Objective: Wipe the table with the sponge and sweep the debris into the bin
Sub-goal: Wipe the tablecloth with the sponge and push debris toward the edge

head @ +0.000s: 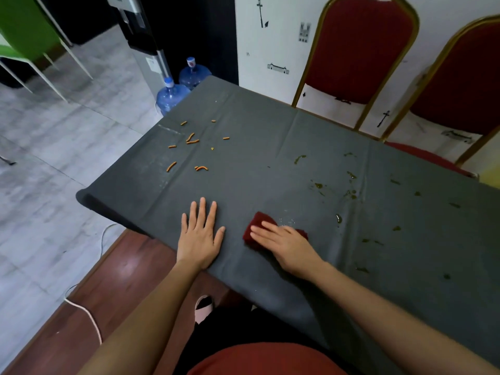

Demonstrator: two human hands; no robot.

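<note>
Entry: our right hand [284, 244] on the dark red sponge [259, 220], at the near edge of the grey-covered table [270, 125].
Our fingers lie straight across the sponge, pressing it flat, not curled round it. Just left of the sponge our left hand [201, 236] rests flat on the table, fingers spread, holding nothing. Farther off, left of the sponge: scattered orange crumbs [192, 141]. Right of it: green smears [351, 193].

We see two red chairs [362, 50] by the wall [273, 85]. Two blue water bottles [171, 95] stand on the floor [54, 147], a green chair [24, 28] beyond.
</note>
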